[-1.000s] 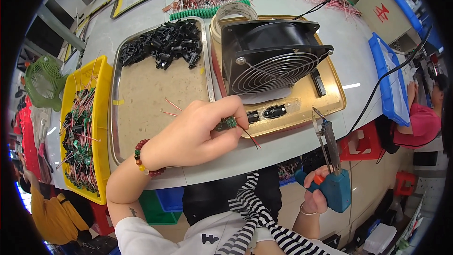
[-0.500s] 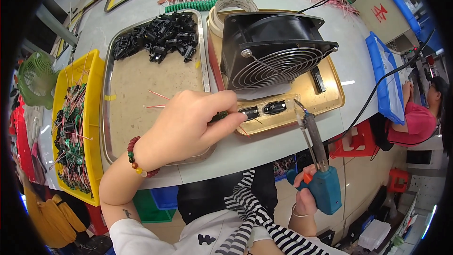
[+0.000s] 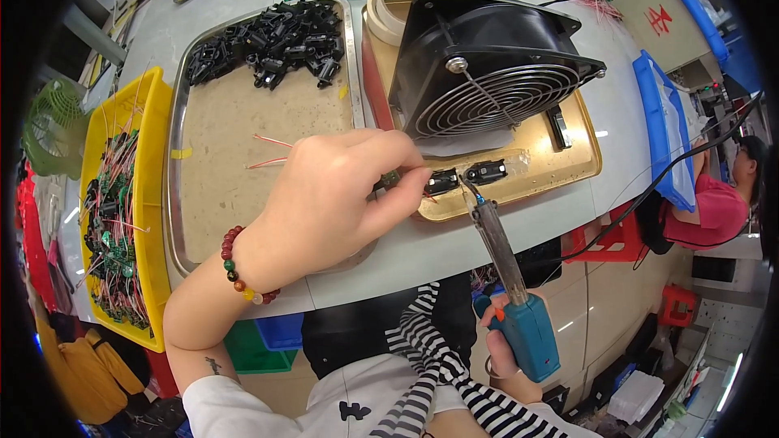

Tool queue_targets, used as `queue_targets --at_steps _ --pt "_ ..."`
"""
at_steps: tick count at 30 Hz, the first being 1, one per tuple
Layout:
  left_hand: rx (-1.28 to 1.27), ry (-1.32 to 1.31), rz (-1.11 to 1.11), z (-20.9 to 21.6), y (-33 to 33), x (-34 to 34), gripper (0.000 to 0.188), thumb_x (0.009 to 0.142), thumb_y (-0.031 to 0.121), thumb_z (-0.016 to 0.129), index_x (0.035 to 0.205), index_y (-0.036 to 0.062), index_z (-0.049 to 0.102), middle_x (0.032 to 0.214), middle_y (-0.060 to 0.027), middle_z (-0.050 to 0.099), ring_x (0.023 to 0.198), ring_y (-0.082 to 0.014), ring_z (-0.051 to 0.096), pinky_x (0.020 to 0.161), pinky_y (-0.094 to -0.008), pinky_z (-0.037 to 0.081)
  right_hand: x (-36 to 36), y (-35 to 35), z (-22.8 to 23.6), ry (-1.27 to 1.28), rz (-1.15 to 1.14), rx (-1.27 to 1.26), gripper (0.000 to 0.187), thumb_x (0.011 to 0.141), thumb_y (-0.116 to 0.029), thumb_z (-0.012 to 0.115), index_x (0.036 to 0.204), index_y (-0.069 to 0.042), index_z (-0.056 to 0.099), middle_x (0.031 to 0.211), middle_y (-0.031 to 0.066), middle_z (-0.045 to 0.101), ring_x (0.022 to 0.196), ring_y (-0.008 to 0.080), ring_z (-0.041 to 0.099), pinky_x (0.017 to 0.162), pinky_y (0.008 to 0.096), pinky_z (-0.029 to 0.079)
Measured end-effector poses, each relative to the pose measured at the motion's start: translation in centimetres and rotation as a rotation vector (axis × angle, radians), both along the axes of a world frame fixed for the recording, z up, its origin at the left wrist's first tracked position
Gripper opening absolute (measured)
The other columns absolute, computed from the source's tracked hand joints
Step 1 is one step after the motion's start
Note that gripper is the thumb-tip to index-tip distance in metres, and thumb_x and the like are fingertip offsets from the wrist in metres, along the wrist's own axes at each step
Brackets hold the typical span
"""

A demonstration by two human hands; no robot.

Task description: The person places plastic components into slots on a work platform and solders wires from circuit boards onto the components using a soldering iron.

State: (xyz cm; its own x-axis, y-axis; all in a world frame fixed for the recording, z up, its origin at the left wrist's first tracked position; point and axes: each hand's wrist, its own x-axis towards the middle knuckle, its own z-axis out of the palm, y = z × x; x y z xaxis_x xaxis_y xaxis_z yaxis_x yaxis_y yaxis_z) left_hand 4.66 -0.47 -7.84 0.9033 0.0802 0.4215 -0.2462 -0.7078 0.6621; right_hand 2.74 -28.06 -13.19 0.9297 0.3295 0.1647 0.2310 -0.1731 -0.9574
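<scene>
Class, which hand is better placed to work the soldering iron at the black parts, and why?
Right, I'd judge: the right hand grips the soldering iron, its tip apparently near the black parts. The left hand is occupied, pinching a small green board.

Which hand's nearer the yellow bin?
Left. The left hand is right of the yellow bin, across the metal tray; the right hand is farther right, gripping the teal soldering gun.
</scene>
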Motion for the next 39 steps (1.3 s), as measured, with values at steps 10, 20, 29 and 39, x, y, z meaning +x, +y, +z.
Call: queue_targets --at_steps 10,20,29,39 --pt "0.005 -0.007 0.012 -0.3 0.0 -0.1 0.007 0.072 0.005 0.064 0.071 0.0001 0.06 0.063 -0.0096 0.058 0.053 -0.0208 0.056 0.048 -0.027 0.043 -0.2 -0.1 -0.7 -0.021 0.012 -0.036 0.015 0.065 -0.007 0.064 0.078 -0.005 0.057 0.07 0.0046 0.06 0.065 0.0178 0.053 0.06 0.0268 0.042" --pt "0.011 -0.014 0.005 -0.5 0.1 -0.1 0.007 0.072 0.004 0.064 0.07 0.0005 0.059 0.062 -0.0094 0.057 0.053 -0.0212 0.055 0.049 -0.0274 0.043 -0.1 0.1 -0.9 -0.083 0.03 -0.057 0.019 0.06 -0.003 0.061 0.078 -0.004 0.056 0.066 0.0043 0.058 0.058 0.0177 0.051 0.053 0.0268 0.04" --pt "-0.017 0.001 -0.019 -0.3 0.2 0.1 0.007 0.071 0.005 0.064 0.07 0.0002 0.058 0.062 -0.0093 0.057 0.051 -0.0215 0.054 0.047 -0.0279 0.042 0.4 -0.7 -0.4 -0.117 0.148 -0.19 0.021 0.062 -0.003 0.06 0.083 -0.002 0.058 0.069 0.0051 0.056 0.058 0.0183 0.049 0.051 0.028 0.038" --pt "0.0 -0.001 -0.011 -0.5 0.3 0.0 0.007 0.071 0.005 0.064 0.07 0.0004 0.058 0.061 -0.0096 0.056 0.052 -0.0215 0.054 0.048 -0.0278 0.043 0.0 -0.5 -1.1 -0.002 0.115 -0.052 0.016 0.072 -0.013 0.061 0.084 -0.003 0.058 0.069 0.0046 0.056 0.063 0.0185 0.049 0.056 0.0293 0.039"
